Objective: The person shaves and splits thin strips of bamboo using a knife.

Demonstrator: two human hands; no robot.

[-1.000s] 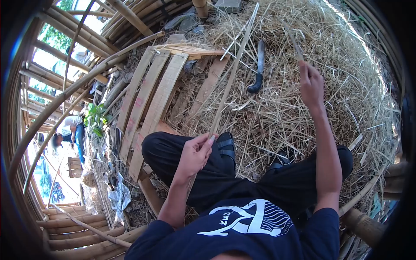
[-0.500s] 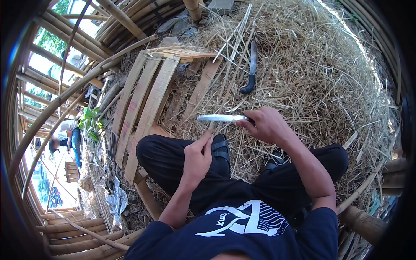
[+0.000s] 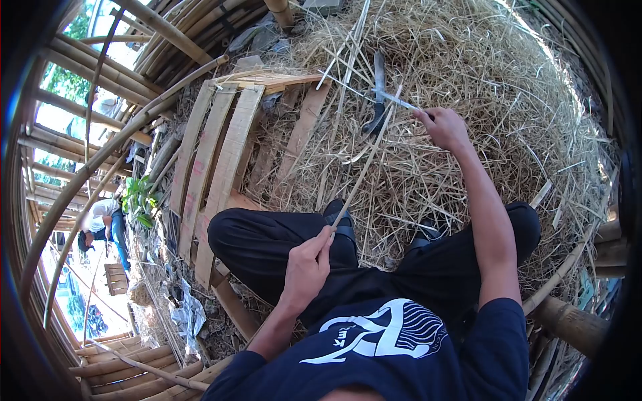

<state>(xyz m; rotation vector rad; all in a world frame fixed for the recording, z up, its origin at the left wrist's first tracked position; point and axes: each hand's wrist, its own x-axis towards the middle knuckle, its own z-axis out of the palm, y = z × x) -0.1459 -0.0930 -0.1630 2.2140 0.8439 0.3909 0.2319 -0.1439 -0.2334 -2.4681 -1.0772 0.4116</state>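
My left hand (image 3: 309, 266) is closed in a pinch on the lower end of a thin bamboo strip (image 3: 366, 165), which slants up and to the right over the straw. My right hand (image 3: 444, 127), at the end of a stretched arm, grips a knife (image 3: 399, 100) whose bright blade points up and left. The blade crosses the strip near its far end; whether they touch I cannot tell. Beyond them a bigger knife with a dark, curved handle (image 3: 375, 120) lies on the straw, partly overlapped by the held knife and strip.
Dry straw and shavings (image 3: 495, 100) cover the ground ahead. A slatted wooden pallet (image 3: 231, 147) leans at my left, and loose pale strips (image 3: 354, 50) lie near the top. Bamboo poles (image 3: 134, 127) frame the left side. Another person (image 3: 107, 220) bends over farther off, outside.
My right hand has swept the knife forward and right, away from my left hand. The left hand has dropped slightly toward my body, and the strip now shows at full length.
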